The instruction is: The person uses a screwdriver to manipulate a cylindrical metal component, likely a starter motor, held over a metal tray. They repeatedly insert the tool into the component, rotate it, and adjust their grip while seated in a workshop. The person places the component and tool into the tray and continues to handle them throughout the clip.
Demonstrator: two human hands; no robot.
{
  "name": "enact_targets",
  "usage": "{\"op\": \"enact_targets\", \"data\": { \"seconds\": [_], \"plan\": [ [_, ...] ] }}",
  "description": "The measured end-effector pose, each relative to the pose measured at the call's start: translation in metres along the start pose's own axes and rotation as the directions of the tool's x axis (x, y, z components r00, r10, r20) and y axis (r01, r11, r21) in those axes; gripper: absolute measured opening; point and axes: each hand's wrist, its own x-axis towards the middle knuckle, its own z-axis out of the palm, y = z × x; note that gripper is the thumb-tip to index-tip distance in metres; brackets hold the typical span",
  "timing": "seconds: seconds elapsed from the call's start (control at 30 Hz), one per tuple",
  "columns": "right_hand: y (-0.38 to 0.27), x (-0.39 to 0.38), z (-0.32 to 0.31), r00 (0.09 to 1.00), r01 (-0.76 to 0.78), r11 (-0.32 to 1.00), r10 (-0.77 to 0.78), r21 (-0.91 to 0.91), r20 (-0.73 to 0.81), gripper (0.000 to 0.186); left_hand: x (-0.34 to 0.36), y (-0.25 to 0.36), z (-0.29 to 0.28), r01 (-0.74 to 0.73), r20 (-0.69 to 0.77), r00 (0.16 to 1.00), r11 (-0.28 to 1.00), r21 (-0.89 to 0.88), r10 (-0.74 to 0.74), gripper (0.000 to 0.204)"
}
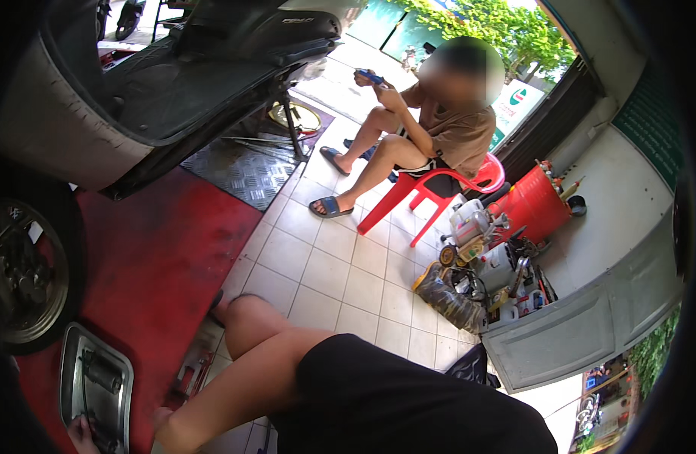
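Observation:
At the lower left edge, my left hand point(80, 436) comes partly into view beside a metal tray point(128, 405). Its fingers are closed around the lower end of a thin dark rod or hose point(86, 390), which slants up across the tray. Inside the tray lies a dark cylindrical part point(103, 371); its exact kind is too unclear to tell. My right hand is out of view.
The tray rests on a red platform point(162, 250) by a scooter point(128, 98) and its wheel point(30, 280). Across the tiled floor point(317, 280), a person point(454, 140) sits on a red chair point(423, 197) holding a phone. Bottles, tools and a red drum point(533, 204) stand rightward.

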Motion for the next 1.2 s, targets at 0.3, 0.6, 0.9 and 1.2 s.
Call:
{"op": "enact_targets", "data": {
  "seconds": [0.3,0.6,0.9,1.2],
  "plan": [
    [0.001,-0.014,-0.008,0.994,-0.084,0.990,0.075,0.113,0.081,0.035,0.072,-0.170,0.012,-0.120,-0.126,0.982,0.984,0.133,0.137,0.018],
    [0.004,-0.023,0.004,0.993,-0.110,0.986,0.106,0.126,0.043,0.036,0.073,-0.153,0.023,-0.028,-0.111,0.994,0.993,-0.114,0.015,0.020],
    [-0.001,-0.054,0.002,0.931,-0.072,0.938,0.186,0.340,-0.314,0.011,0.017,-0.016,0.026,-0.030,-0.112,0.993,0.994,-0.106,0.018,0.019],
    [0.002,-0.082,-0.023,0.970,-0.038,0.966,0.098,0.254,-0.225,0.013,0.016,-0.013,0.025,0.026,-0.040,0.999,0.970,-0.243,-0.037,0.018]
  ]
}}
